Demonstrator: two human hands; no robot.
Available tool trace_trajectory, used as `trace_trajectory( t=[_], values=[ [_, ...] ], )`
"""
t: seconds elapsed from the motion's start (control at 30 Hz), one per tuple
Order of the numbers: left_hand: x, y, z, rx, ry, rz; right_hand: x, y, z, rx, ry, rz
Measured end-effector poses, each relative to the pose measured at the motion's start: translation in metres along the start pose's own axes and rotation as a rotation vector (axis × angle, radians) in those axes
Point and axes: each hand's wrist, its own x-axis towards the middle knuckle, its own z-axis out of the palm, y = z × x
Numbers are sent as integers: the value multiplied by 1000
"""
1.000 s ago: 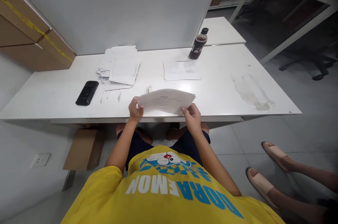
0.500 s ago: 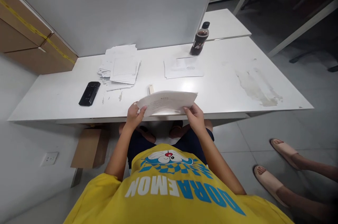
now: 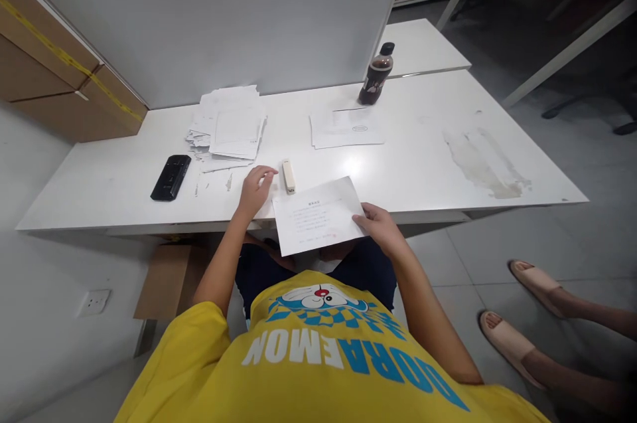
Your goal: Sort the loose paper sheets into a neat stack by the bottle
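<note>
My right hand (image 3: 379,226) grips the right edge of a printed white sheet (image 3: 317,216) that hangs over the near edge of the white table (image 3: 428,164). Holding nothing, my left hand (image 3: 255,188) hovers over the table with its fingers spread. It is just left of a small cream stapler (image 3: 288,176), close to it but apart. The sheet's far edge lies near the stapler.
A messy pile of papers (image 3: 227,125) lies at the back left, a black phone (image 3: 170,176) left of it. Another sheet (image 3: 346,127) and a dark drink bottle (image 3: 375,74) stand at the back. Another person's sandalled feet (image 3: 517,307) are on the floor at right.
My left hand let go of the sheet and moved up toward the stapler. The sheet, held up by both hands before, now lies flatter in my right hand alone.
</note>
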Motion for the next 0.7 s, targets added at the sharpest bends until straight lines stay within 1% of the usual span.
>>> trace_trajectory(
  t=[0.03, 0.1, 0.2, 0.27, 0.3, 0.4, 0.57, 0.7],
  values=[
    [5, 3, 7, 26, -64, 7, 2, 0, -3, 0, -15, 1],
    [13, 9, 18, 60, -199, -39, 4, -3, -10, 3, -32, 16],
    [20, 9, 31, 85, -383, -138, 4, -6, -17, 37, 13, 45],
    [23, 6, 36, 82, -456, -156, 5, -6, -19, 50, 62, 47],
    [24, 4, 38, 77, -473, -151, 5, -5, -19, 50, 82, 42],
    [25, -5, 42, 60, -476, -123, 8, -1, -19, 34, 101, 20],
    [22, -15, 52, 16, -395, -121, 9, -1, -20, -2, 108, -15],
    [19, -18, 59, 32, -333, -82, 5, -5, -23, -8, 97, -28]
  ],
)
